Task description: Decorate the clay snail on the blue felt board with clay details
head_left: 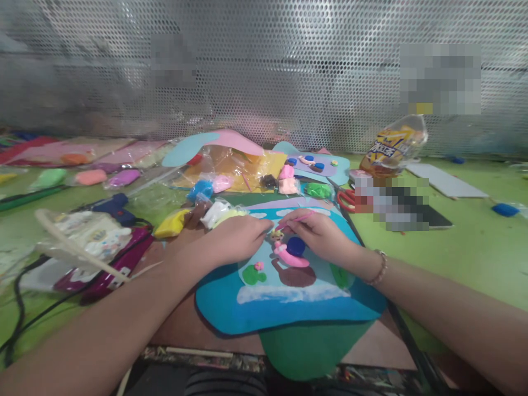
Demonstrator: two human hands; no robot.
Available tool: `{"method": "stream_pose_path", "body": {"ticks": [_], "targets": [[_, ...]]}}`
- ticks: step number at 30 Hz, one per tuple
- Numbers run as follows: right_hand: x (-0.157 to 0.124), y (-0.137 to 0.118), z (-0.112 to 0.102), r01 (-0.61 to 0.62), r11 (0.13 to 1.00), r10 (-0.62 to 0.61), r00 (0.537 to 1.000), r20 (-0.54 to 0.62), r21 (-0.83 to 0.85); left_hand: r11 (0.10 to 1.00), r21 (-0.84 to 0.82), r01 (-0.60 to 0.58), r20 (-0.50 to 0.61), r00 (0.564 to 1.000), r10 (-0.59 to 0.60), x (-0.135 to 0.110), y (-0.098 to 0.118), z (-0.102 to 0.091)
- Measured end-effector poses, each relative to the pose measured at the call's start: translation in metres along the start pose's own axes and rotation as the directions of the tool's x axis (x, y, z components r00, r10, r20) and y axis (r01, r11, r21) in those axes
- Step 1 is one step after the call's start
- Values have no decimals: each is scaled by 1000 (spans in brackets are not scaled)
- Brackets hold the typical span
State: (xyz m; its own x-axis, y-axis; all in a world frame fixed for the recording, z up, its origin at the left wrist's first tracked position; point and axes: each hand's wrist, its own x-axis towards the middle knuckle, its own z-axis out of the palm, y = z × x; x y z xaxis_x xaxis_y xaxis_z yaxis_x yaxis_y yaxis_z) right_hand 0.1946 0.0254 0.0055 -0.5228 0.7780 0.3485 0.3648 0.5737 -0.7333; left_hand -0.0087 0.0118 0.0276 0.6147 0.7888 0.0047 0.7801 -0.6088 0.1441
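Observation:
A blue felt board (pixel 231 308) with a clay scene lies in front of me: a pink and blue snail figure (pixel 292 253), a brown mound (pixel 297 275), green lily pads (pixel 252 275) and a white strip. My left hand (pixel 235 237) rests closed on the board's upper edge, fingertips pinched by a small yellowish clay piece (pixel 276 235). My right hand (pixel 319 231) is closed around a thin pink tool (pixel 295 220) whose tip points at that piece. A bead bracelet (pixel 381 268) circles my right wrist.
Bags of coloured clay (pixel 202 190) and felt sheets lie behind the board. A blue glue gun (pixel 113 206) and a plastic-wrapped package (pixel 88 234) are at left. Red scissors (pixel 346 199), a plastic bottle (pixel 391 146) and a white strip (pixel 445 181) are at right. Perforated metal wall behind.

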Motion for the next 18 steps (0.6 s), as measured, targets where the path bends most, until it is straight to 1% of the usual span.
{"method": "stream_pose_path", "body": {"ticks": [6,12,18], "targets": [[1,1,0,70,995,-71,997,-11,-66,1000,-5,-21,4,1000,21,0,0,1],[0,1,0,26,999,-27,999,-23,-33,999,-10,-46,-3,999,46,1,-2,2],[2,0,0,57,995,-56,998,12,-80,999,-19,-40,-7,999,40,1,-2,2]]}}
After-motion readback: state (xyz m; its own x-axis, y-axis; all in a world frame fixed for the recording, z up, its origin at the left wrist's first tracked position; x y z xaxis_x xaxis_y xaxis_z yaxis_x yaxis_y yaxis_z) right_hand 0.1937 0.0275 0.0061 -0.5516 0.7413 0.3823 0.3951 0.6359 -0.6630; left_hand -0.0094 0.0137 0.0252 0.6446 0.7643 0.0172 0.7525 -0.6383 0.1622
